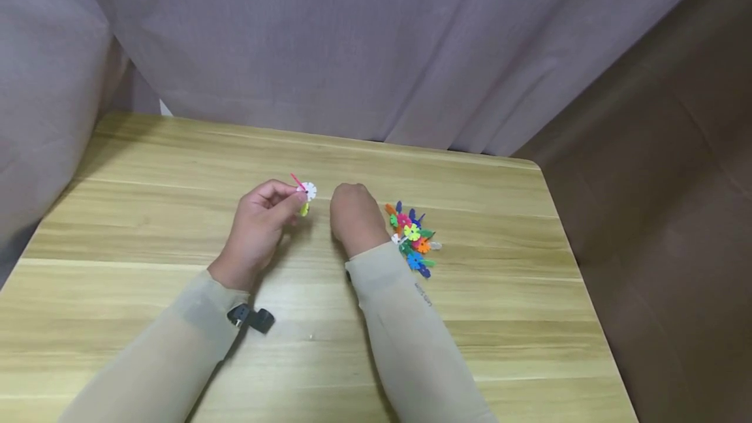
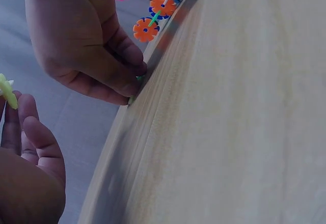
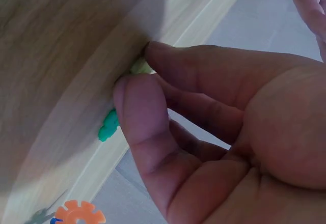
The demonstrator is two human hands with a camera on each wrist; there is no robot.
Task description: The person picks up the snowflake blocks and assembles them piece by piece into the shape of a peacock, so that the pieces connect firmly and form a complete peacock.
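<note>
Only the right wrist view shows a small green piece (image 3: 108, 126) pinched against the bench (image 1: 482, 318) between thumb and forefinger of the right hand (image 1: 354, 217); from the head view that grip is hidden under the knuckles. The left hand (image 1: 258, 224) holds a three-piece cluster (image 1: 306, 193), white, pink and yellow, in a closed fingertip grip, raised just left of the right hand. One pile (image 1: 412, 240) of coloured pieces lies on the bench, touching the right wrist's right side. Two hands, one pile.
</note>
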